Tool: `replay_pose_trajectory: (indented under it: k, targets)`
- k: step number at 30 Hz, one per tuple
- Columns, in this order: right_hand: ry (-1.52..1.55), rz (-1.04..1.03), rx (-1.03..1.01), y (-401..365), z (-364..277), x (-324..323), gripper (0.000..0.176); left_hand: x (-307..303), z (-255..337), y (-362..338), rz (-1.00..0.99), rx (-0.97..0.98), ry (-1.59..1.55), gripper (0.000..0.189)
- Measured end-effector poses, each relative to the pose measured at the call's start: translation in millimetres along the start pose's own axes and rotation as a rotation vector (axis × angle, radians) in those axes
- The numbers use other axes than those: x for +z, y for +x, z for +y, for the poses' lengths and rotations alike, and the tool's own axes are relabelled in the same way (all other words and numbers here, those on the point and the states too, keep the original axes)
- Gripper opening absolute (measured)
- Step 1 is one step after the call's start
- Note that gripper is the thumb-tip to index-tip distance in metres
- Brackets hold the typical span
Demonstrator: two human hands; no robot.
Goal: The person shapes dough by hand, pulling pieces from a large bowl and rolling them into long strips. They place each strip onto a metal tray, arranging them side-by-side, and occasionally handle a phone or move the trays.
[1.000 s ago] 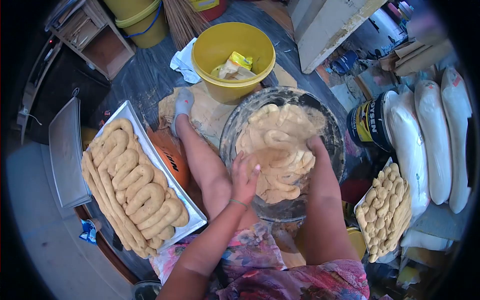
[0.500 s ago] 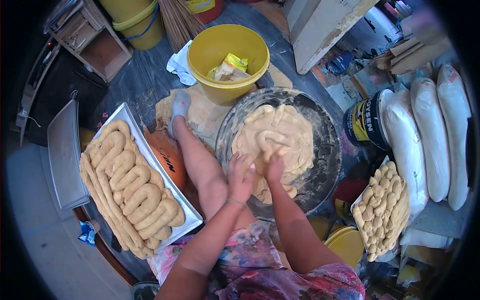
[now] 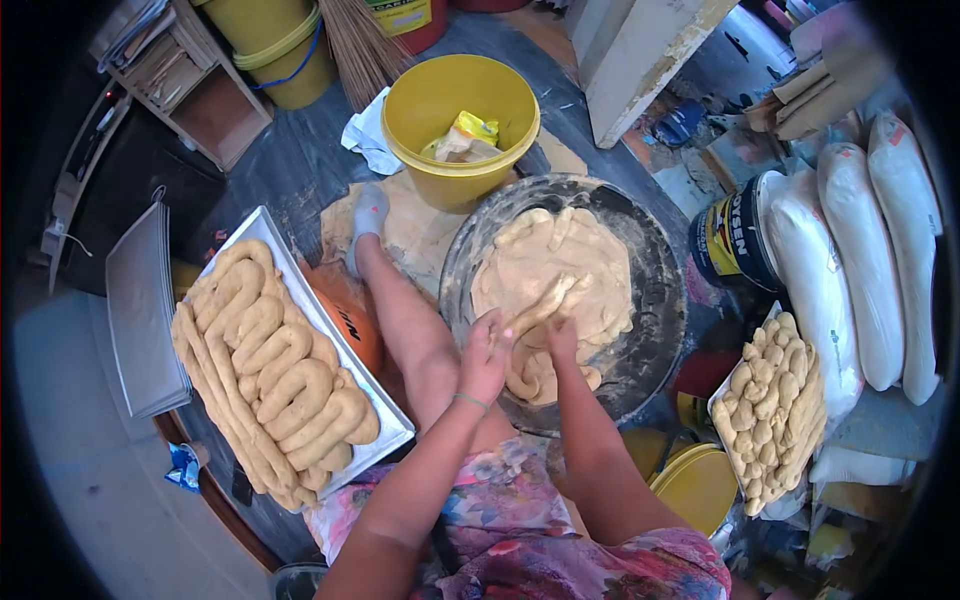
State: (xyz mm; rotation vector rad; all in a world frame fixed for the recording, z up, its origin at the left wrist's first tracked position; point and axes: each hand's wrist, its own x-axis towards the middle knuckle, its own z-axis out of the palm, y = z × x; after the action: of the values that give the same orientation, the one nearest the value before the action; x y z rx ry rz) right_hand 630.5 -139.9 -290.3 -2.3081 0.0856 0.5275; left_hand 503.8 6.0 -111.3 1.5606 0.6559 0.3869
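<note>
Two hands now meet at the near edge of the dough [image 3: 575, 250]. A second ago the right hand [image 3: 562, 338] reached to the far right of the bowl [image 3: 665, 300], and it has come back beside the left hand [image 3: 487, 358]. A strip of dough [image 3: 545, 298] rises between them, slanting far and right. The left fingers are closed on its near end; the right hand presses against it, though I cannot tell whether it wraps it. By my reading, gathering has given way to drawing off a strip. To the left lies a tray [image 3: 395, 435] of dough coils [image 3: 285, 375] — beyond the bowl a yellow bucket [image 3: 460, 185], to the right small pieces [image 3: 775, 410].
</note>
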Motion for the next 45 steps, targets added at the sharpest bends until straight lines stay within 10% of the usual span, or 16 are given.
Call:
replay_pose_trajectory:
  k: [7, 13, 15, 18, 27, 45]
  targets:
    - [-0.386, 0.413, 0.042, 14, -42, 76, 0.063, -7, 9, 0, -0.048, 0.002, -0.045, 0.044]
    - [-0.186, -0.475, -0.244, -28, -99, 33, 0.060, -6, 14, 1, -0.091, -0.065, -0.114, 0.046]
    - [-0.120, -0.013, -0.375, -12, -45, 82, 0.059, -6, 19, 0, -0.092, -0.071, -0.159, 0.044]
    - [-0.067, 0.520, 0.076, -1, -56, 93, 0.060, -8, 23, -2, -0.096, -0.092, -0.161, 0.043]
    - [-0.463, -0.350, -0.489, -18, -82, 72, 0.045, -9, 16, -2, -0.085, -0.041, -0.147, 0.042]
    - [-0.468, -0.362, -0.464, -48, -64, 68, 0.048, -15, 16, -10, -0.186, -0.009, -0.023, 0.040]
